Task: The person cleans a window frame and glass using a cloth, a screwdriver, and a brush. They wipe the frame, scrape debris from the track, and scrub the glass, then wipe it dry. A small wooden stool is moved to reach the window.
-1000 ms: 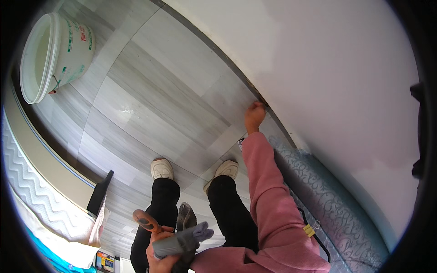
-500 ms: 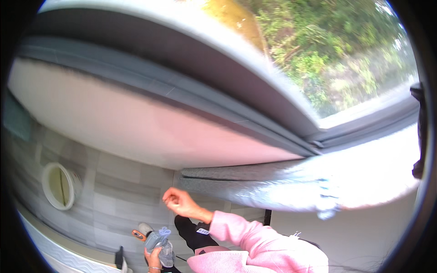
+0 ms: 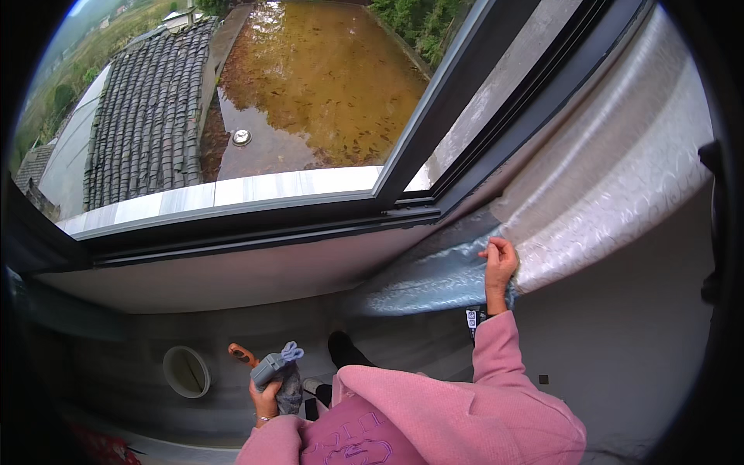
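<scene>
1. Head view, right of centre: the right hand [image 3: 501,267] is raised against the patterned curtain [image 3: 597,225], its fingers curled inward. Whether they pinch any fabric cannot be told. For a sure hold, thumb and fingertips would best take a full fold rather than only the surface.

2. Head view, right side: the curtain spreads toward the upper right and narrows to a bluish, shiny bunch left of the wrist. A gentle pull along the folds would probably strain the fabric less than a sharp sideways tug.

3. Head view, lower left of centre: the left hand [image 3: 266,401] grips a grey block [image 3: 268,370], fingers wrapped around its lower part. An orange handle [image 3: 243,355] juts out to its left, and a pale purple looped piece [image 3: 292,351] pokes up at its right. With several things bunched together, a firm, level wrist seems wise.

4. Head view, across the middle: the dark window frame [image 3: 294,232] lies well apart from the left hand's load; care near its edge would avoid knocks.
</scene>
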Motion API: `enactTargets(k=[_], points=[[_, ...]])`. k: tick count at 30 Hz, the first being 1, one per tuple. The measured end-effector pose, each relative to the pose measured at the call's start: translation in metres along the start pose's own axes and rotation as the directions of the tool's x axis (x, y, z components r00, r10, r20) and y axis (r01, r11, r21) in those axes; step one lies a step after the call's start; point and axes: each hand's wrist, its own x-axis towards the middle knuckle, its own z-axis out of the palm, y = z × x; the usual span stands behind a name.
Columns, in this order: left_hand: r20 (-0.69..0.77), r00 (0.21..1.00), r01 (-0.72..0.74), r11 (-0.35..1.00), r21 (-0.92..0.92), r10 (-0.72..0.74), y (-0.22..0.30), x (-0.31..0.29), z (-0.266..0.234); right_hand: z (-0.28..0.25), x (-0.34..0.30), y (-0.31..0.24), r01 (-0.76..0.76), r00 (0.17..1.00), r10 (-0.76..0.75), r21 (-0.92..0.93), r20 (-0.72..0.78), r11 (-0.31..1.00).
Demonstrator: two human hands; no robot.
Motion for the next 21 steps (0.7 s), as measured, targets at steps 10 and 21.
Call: enactTargets(k=[10,21], points=[[0.291,0.944,-0.236,0.935,0.264,0.156,0.070,0.078,0.087,0.230,0.044,-0.064,-0.022,0.994,-0.061,0.728,0.087,0.685],[0.671,0.730,-0.494,0.779,0.386,0.130,0.139,0.143,0.153,0.263,0.020,-0.108,-0.439,0.897,0.146,0.796,0.418,0.418]])
